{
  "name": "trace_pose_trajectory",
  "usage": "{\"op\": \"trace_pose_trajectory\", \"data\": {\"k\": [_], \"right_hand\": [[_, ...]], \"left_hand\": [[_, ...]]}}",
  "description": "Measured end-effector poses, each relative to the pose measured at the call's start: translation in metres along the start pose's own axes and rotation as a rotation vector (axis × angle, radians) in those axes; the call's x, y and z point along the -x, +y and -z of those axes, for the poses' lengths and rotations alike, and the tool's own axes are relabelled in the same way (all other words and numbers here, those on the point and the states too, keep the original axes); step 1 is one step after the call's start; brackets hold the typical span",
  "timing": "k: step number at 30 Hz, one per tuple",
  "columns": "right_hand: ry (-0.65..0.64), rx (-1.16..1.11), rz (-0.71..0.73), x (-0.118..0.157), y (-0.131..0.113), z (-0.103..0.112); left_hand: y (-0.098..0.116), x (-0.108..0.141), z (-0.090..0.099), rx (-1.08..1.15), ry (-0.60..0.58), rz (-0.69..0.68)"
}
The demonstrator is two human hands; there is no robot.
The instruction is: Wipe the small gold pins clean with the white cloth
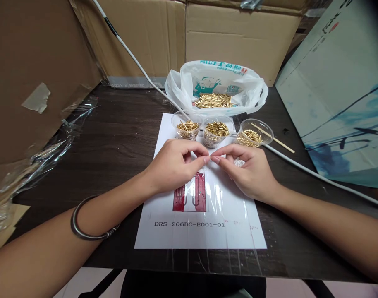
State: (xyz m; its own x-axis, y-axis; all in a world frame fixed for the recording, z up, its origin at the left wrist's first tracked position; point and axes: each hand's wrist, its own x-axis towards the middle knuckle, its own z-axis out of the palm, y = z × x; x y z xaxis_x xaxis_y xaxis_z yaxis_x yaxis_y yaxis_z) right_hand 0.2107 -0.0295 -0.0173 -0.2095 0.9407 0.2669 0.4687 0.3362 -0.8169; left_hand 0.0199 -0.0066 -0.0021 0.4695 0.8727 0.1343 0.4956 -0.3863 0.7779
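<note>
From my end, I see the left hand point(176, 163) and the right hand point(252, 169) meeting at the middle of the frame, fingertips nearly touching. Each grip is pinched narrow, thumb against forefinger; whatever may sit between the tips is too small for me to make out. The gold pins I can see lie just beyond both grips: one heap in the left cup point(187, 136), one in the middle cup point(215, 144) and one in the right cup point(266, 134). Behind them, at upper centre, an open plastic bag point(176, 89) holds longer gold rods point(214, 100). Below the hands, a white sheet point(159, 238) with a red picture point(200, 198) lies on the dark counter point(120, 124). A thin stick point(282, 143) rests by the right cup, and a pale cable point(319, 176) runs off toward the lower right.
</note>
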Motion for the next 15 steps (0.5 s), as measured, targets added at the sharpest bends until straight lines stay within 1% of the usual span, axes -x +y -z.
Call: {"op": "trace_pose_trajectory", "data": {"k": [3,8,15], "right_hand": [[0.010,0.041,0.016,0.0008,0.0002,-0.0004],[-0.003,0.081,0.002,0.0011,0.0010,-0.0001],[-0.081,0.114,-0.015,0.0022,-0.0009,-0.0008]], "left_hand": [[-0.0001,-0.0001,-0.0006,0.004,0.013,0.015],[-0.0014,-0.0001,-0.0013,0.009,0.026,-0.004],[-0.0006,-0.0004,-0.0016,-0.077,0.011,-0.121]]}}
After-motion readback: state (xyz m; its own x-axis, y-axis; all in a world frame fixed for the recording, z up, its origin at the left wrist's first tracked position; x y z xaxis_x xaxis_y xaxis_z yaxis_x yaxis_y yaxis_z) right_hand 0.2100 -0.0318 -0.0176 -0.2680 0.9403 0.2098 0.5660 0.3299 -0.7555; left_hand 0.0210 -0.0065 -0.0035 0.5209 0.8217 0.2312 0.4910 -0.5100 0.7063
